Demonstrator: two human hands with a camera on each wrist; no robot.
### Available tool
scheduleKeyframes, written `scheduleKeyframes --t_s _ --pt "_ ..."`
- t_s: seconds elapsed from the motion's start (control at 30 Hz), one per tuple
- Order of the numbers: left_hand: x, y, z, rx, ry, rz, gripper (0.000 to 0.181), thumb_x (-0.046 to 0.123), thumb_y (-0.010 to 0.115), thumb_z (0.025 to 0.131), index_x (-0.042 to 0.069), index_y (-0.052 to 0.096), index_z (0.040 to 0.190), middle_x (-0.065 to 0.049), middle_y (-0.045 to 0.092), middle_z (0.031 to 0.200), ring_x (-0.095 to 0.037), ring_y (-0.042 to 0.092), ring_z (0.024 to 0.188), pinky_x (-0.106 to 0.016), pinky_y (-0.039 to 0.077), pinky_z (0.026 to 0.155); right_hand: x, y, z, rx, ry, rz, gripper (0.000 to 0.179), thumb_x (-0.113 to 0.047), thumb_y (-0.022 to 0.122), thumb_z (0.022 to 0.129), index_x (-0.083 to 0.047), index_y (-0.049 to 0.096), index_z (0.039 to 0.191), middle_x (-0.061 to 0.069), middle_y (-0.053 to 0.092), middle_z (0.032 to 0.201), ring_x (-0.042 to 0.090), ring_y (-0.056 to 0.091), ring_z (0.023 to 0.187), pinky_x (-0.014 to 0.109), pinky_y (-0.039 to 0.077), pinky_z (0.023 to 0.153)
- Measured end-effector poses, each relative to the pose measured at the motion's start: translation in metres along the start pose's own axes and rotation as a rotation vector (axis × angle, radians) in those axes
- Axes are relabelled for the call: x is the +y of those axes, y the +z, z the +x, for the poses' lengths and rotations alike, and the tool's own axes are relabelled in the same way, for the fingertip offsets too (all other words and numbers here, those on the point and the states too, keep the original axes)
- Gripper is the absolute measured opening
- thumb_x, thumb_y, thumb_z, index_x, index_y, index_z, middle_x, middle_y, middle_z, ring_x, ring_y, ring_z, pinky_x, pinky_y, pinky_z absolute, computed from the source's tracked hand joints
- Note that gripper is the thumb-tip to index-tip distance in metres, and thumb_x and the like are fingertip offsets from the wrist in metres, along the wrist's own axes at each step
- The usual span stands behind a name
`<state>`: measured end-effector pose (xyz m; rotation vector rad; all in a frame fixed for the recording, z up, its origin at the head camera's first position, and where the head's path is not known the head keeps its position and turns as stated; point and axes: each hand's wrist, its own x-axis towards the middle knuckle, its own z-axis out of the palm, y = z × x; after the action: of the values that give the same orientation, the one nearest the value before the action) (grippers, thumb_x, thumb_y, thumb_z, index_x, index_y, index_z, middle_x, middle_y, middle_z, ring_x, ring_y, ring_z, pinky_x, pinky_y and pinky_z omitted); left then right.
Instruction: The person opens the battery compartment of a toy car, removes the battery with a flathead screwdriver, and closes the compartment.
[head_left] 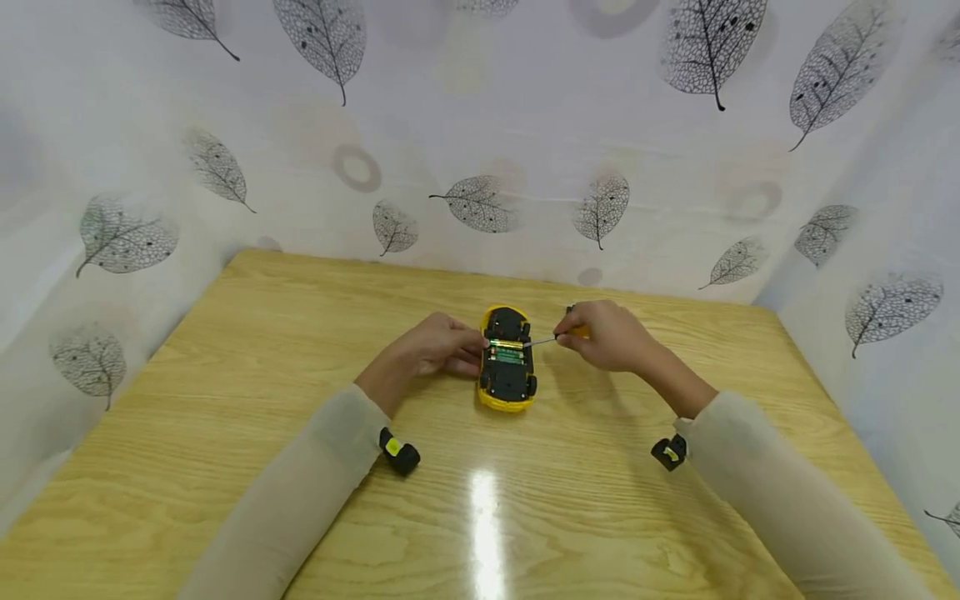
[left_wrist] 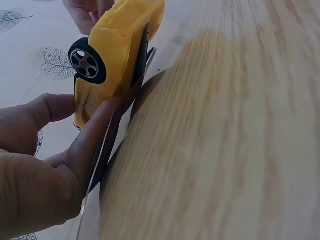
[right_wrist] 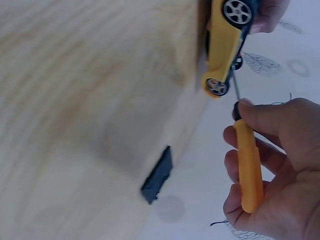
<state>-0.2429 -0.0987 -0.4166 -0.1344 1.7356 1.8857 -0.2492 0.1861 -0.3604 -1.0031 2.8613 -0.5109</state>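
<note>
A yellow toy car (head_left: 512, 385) lies upside down on the wooden table, its black underside facing up. Several green-and-gold batteries (head_left: 508, 355) sit in the uncovered compartment in its middle. My left hand (head_left: 438, 346) grips the car's left side, thumb near the compartment and fingers along the body (left_wrist: 112, 55). From the right, my right hand (head_left: 609, 335) holds a screwdriver (right_wrist: 248, 165) by its orange-yellow handle. Its thin metal shaft reaches the compartment's right edge near the top battery; whether the tip touches the battery I cannot tell.
A small black cover (right_wrist: 158, 175) lies on the table beyond the right hand. Leaf-patterned white cloth (head_left: 480, 125) encloses the wooden table (head_left: 337, 533) at the back and sides. Each sleeve carries a small black wrist camera (head_left: 401, 454).
</note>
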Motion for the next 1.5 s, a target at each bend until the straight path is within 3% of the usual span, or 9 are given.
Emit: scheduleKeyframes --t_s 0.23,0.47,0.67,0.73,0.93,1.03,1.23,1.37,1.5 --pt "0.000 0.001 0.000 0.001 -0.002 -0.001 0.022 0.001 0.064 0.097 -0.014 0.067 0.113 -0.020 0.068 0.095 -0.026 0.072 0.079 -0.037 0.065 0.080 -0.022 -0.020 0.016 -0.101 -0.012 -0.192 0.011 -0.016 0.073 0.096 -0.013 0.082 0.101 0.000 0.077 0.098 0.018 0.070 0.079 0.039 0.058 0.060" --pt "0.001 0.002 -0.002 0.001 -0.003 0.009 0.026 0.002 0.062 0.098 -0.015 0.066 0.118 -0.021 0.068 0.098 -0.026 0.072 0.079 -0.037 0.065 0.079 -0.037 -0.029 0.033 -0.188 -0.008 -0.306 0.009 -0.018 0.074 0.095 -0.019 0.082 0.092 -0.004 0.076 0.090 0.014 0.066 0.072 0.036 0.055 0.058" --pt "0.002 0.002 -0.001 0.012 -0.006 0.032 0.025 0.002 0.061 0.099 -0.014 0.067 0.118 -0.022 0.069 0.099 -0.025 0.073 0.078 -0.036 0.065 0.077 -0.046 -0.026 0.036 -0.154 -0.029 -0.414 0.044 -0.014 0.069 0.095 -0.025 0.052 0.056 -0.010 0.039 0.056 0.011 0.029 0.055 0.029 0.017 0.052" --pt "0.001 0.003 -0.001 0.013 -0.007 0.030 0.025 0.001 0.062 0.098 -0.014 0.066 0.118 -0.022 0.069 0.098 -0.025 0.073 0.077 -0.035 0.065 0.076 -0.051 -0.024 0.036 -0.138 -0.009 -0.455 0.051 -0.013 0.068 0.096 -0.025 0.042 0.054 -0.008 0.030 0.054 0.012 0.022 0.056 0.032 0.014 0.056" --pt "0.001 0.003 0.001 0.014 0.000 0.028 0.025 0.001 0.062 0.098 -0.015 0.067 0.117 -0.022 0.069 0.096 -0.024 0.072 0.075 -0.034 0.065 0.073 -0.065 -0.020 0.039 -0.148 0.069 -0.538 0.036 -0.018 0.073 0.094 -0.023 0.060 0.061 -0.006 0.053 0.061 0.017 0.043 0.059 0.053 0.048 0.073" --pt "0.000 0.004 0.002 0.012 -0.002 0.028 0.025 0.001 0.062 0.098 -0.015 0.067 0.117 -0.022 0.068 0.097 -0.025 0.072 0.076 -0.035 0.065 0.074 -0.065 -0.020 0.038 -0.150 0.075 -0.521 0.031 -0.020 0.074 0.094 -0.023 0.065 0.065 -0.006 0.057 0.064 0.018 0.047 0.061 0.053 0.046 0.076" --pt "0.001 0.003 0.002 0.005 -0.003 0.035 0.027 0.003 0.062 0.099 -0.014 0.066 0.120 -0.023 0.068 0.101 -0.025 0.072 0.078 -0.035 0.065 0.076 -0.050 -0.016 0.031 -0.086 0.038 -0.430 0.056 -0.015 0.069 0.098 -0.024 0.031 0.058 -0.006 0.019 0.059 0.014 0.015 0.061 0.036 0.012 0.063" --pt "0.002 0.003 0.001 0.000 -0.004 0.030 0.027 0.003 0.061 0.100 -0.015 0.065 0.120 -0.023 0.067 0.101 -0.025 0.072 0.079 -0.035 0.065 0.077 -0.041 -0.011 0.026 -0.047 0.046 -0.366 0.037 -0.017 0.071 0.098 -0.023 0.062 0.062 -0.010 0.052 0.062 0.011 0.035 0.056 0.033 0.019 0.057" --pt "0.003 0.003 -0.001 0.005 0.000 0.032 0.026 0.002 0.061 0.100 -0.015 0.065 0.120 -0.022 0.067 0.099 -0.025 0.072 0.077 -0.035 0.065 0.077 -0.034 -0.009 0.018 -0.015 0.063 -0.286 0.011 -0.019 0.072 0.097 -0.019 0.083 0.098 -0.002 0.077 0.097 0.018 0.066 0.072 0.033 0.040 0.053"
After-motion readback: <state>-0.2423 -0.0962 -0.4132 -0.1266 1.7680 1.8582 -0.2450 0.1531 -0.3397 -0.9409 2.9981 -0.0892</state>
